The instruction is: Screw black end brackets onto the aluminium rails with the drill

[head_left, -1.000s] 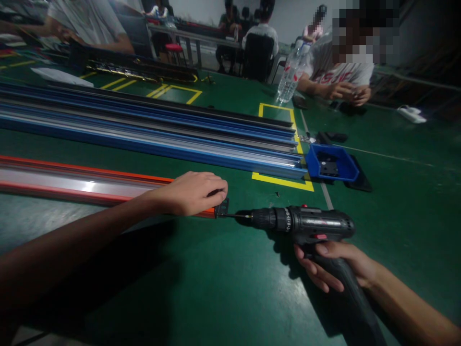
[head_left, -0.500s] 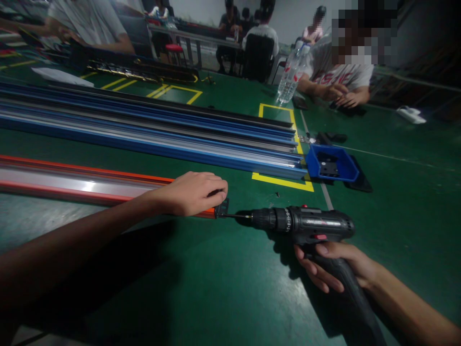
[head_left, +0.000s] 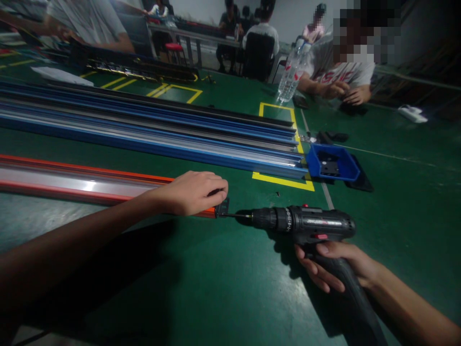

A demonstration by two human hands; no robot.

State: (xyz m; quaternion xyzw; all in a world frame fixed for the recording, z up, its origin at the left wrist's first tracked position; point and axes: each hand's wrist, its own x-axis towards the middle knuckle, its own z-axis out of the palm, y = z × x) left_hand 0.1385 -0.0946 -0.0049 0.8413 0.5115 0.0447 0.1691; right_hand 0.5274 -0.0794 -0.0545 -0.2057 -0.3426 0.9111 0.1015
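An orange metal profile [head_left: 90, 185] lies along the left of the green table. My left hand [head_left: 196, 192] is closed over its right end, by a small black end plate [head_left: 223, 207]. In my right hand [head_left: 333, 266] is a black cordless drill [head_left: 320, 221], gripped by its handle, lying level and pointing left. Its long thin bit [head_left: 236, 216] reaches the black end plate. Whether a screw sits at the bit's tip is too small to tell.
Several blue profiles [head_left: 216, 151] lie behind the orange one. At their right end is a blue bin [head_left: 334, 168] with black parts. Plastic bottles [head_left: 289, 79] stand beyond. A co-worker's hands [head_left: 342, 91] are at the far side, right.
Both my hands, the drill and the orange profile keep their places. The view has shifted very slightly. The co-worker's hands at the far side have moved a little.
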